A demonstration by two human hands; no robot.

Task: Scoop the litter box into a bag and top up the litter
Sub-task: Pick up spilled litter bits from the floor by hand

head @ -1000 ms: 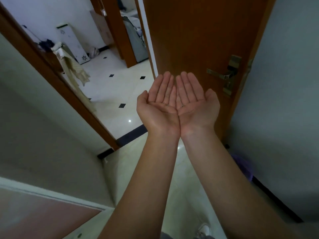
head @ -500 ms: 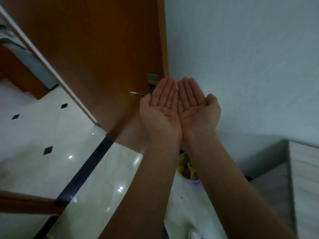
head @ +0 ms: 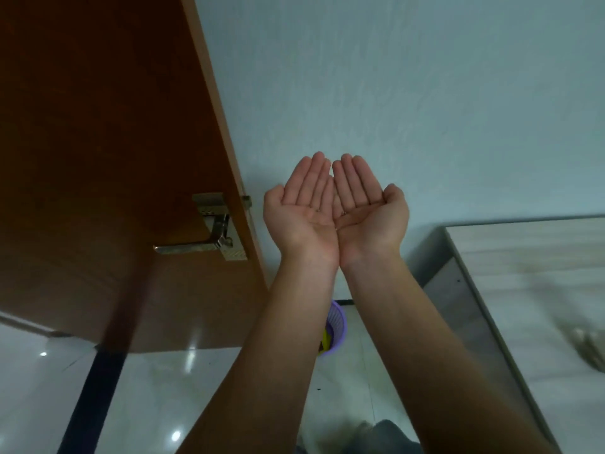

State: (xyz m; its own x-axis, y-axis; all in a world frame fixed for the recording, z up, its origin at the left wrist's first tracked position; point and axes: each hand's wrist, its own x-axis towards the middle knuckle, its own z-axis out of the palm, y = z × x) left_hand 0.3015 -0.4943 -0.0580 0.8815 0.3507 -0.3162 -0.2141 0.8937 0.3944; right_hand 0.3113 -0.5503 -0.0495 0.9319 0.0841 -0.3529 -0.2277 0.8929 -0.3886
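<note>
My left hand (head: 302, 211) and my right hand (head: 366, 209) are held out in front of me, palms up, side by side with their inner edges touching. Both palms hold nothing and the fingers are stretched out. No litter box, scoop, bag or litter shows in this view. Both forearms reach up from the bottom edge of the frame.
A brown wooden door (head: 108, 152) with a metal lever handle (head: 196, 245) stands open on the left. A pale wall fills the background. A small purple basket (head: 337, 329) sits on the glossy tiled floor (head: 163, 404) below my arms. A light wood-grain table (head: 537, 290) is at right.
The view has swung to the right: the doorway and far room have left the frame, the wall and table have come in. My hands keep the same cupped, palms-up pose.
</note>
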